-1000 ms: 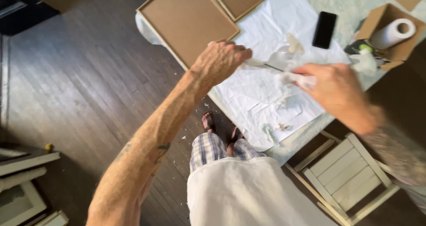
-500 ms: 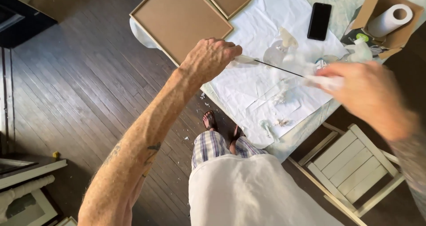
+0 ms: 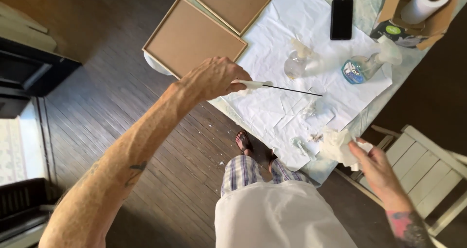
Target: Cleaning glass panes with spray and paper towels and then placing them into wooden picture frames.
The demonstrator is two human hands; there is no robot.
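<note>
1. Head view: the left hand (image 3: 214, 77) has its fingers closed on a thin stick (image 3: 284, 89), held above the white paper (image 3: 272, 38) on the worktop (image 3: 369, 0).
2. The right hand (image 3: 374, 165) pinches a crumpled tissue (image 3: 338, 146).
3. Two spray bottles (image 3: 296, 63), one with a blue label (image 3: 355, 70).
4. Two brown boards (image 3: 194, 38), one black phone (image 3: 342, 18), one paper roll (image 3: 425, 2) in a cardboard box (image 3: 394, 4).

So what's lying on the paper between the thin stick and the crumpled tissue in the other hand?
In the head view, small crumpled white scraps lie on the white paper, between the thin black stick and the tissue.
</note>
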